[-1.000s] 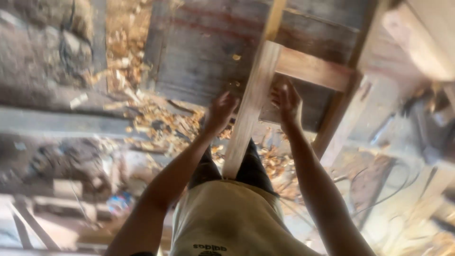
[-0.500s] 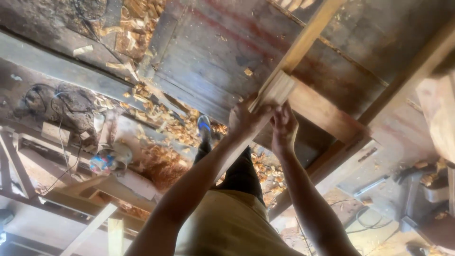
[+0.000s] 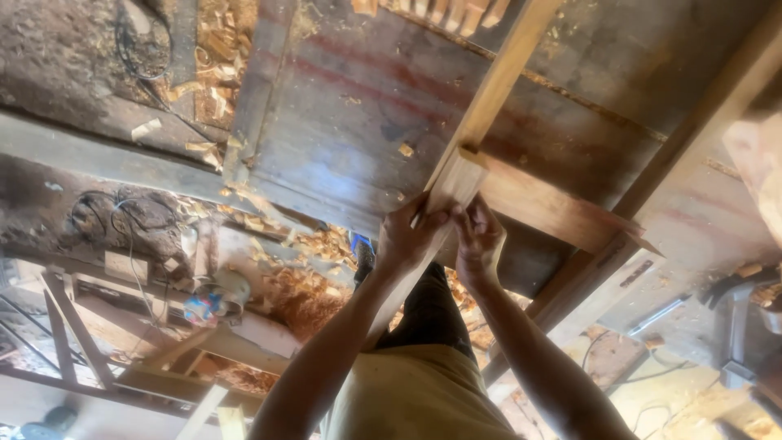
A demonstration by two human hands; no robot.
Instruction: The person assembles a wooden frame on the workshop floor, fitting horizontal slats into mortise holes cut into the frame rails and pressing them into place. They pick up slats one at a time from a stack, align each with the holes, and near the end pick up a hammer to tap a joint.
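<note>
Pale wooden rail (image 3: 476,138), joined crosspiece; both hands gripping.

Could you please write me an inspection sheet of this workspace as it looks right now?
Surface: worn grey bench, dusty, with faded red streaks.
Job's things: long pale rail lying across the bench, with a cross piece meeting it at a joint.
Clutter: wood chips on the bench edge, more shavings on the floor.
Hands: left hand and right hand both grip the rail just below the joint.
Cables: black cable coiled top left; another cord on the floor.
Surroundings: small power tool on the floor, timber frame bottom left.
</note>
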